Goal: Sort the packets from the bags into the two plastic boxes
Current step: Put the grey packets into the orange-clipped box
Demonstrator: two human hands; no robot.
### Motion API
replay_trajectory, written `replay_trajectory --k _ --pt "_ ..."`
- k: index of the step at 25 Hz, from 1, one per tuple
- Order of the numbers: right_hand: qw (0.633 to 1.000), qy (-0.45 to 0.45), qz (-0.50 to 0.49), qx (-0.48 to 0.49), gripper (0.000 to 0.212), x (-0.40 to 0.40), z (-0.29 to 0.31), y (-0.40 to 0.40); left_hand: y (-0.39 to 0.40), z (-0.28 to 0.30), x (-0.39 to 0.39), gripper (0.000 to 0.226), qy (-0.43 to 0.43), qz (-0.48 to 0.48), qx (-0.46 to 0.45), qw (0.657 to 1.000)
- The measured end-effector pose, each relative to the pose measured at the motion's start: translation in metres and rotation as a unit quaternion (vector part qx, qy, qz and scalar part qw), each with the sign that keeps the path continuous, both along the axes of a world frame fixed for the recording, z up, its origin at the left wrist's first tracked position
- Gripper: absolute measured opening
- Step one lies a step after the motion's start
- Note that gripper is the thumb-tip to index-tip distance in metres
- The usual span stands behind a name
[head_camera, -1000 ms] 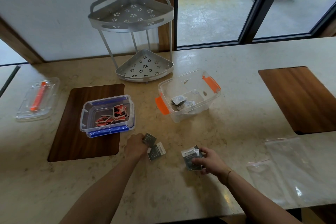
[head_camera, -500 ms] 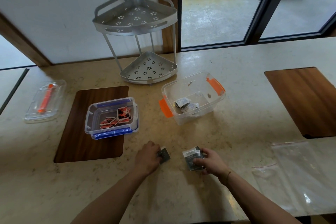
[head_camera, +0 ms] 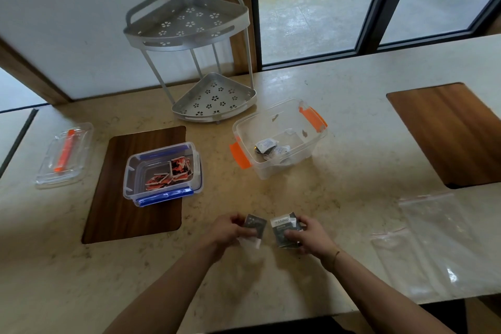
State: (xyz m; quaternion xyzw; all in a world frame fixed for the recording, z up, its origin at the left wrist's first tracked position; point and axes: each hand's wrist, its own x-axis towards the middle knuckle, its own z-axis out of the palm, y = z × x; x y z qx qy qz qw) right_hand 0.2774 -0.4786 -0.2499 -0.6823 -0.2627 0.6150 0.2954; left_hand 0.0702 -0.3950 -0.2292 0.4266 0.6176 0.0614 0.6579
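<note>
My left hand (head_camera: 229,230) grips dark grey packets (head_camera: 254,225) just above the counter near its front edge. Close beside it, my right hand (head_camera: 309,234) holds a small stack of dark grey-and-white packets (head_camera: 283,228). The blue-clipped plastic box (head_camera: 162,171) sits on a wooden inlay to the left and contains several red-and-black packets (head_camera: 173,173). Behind my hands stands the orange-clipped clear box (head_camera: 279,141), with a few grey-and-white packets (head_camera: 269,148) at its bottom. Two clear zip bags (head_camera: 439,241) lie flat at the right.
A two-tier metal corner rack (head_camera: 200,62) stands at the back against the wall. A clear lid with an orange strip (head_camera: 65,153) lies far left. A second wooden inlay (head_camera: 450,133) is set in the counter at the right. The counter's front edge runs just below my forearms.
My left hand gathered the grey packets that lay on the counter and moved right, toward my right hand. My right hand stayed in place with its stack.
</note>
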Motion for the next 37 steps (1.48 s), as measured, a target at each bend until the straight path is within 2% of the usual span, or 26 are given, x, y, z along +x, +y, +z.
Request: replay_trajectory --k 3,6,10,12,18,23,26,31,37 --pt "0.999 0.028 -0.014 0.000 0.036 -0.012 0.007 -0.001 -0.013 0.002 0.012 0.034 -0.081 0.066 -0.061 0.993" --pt "0.997 0.070 -0.033 0.005 0.028 -0.024 0.014 -0.002 -0.018 0.001 0.016 0.029 -0.100 0.076 -0.068 0.990" --pt "0.996 0.075 -0.050 0.019 0.033 -0.040 0.023 0.000 -0.011 -0.003 0.004 0.040 -0.078 0.056 -0.047 0.994" --pt "0.996 0.068 -0.046 0.027 0.039 -0.048 0.028 0.002 -0.008 -0.003 -0.003 0.045 -0.094 0.049 -0.056 0.993" --pt "0.997 0.046 -0.049 0.023 0.040 -0.057 0.043 0.006 0.001 0.000 -0.014 0.046 -0.129 0.000 -0.080 0.988" --pt "0.998 0.011 -0.050 0.041 0.042 -0.038 0.060 0.010 0.019 0.027 -0.011 0.026 -0.105 -0.119 0.027 0.987" --pt "0.996 0.024 -0.033 0.077 0.042 -0.016 0.074 0.024 0.032 0.048 0.007 0.020 -0.108 -0.148 0.099 0.978" --pt "0.991 0.034 -0.006 0.132 0.035 0.025 0.101 0.063 0.058 0.067 0.055 0.028 -0.157 -0.072 0.149 0.974" --pt "0.966 -0.133 0.092 0.200 0.034 0.078 0.129 0.137 0.101 0.089 0.127 0.027 -0.079 -0.010 0.277 0.958"
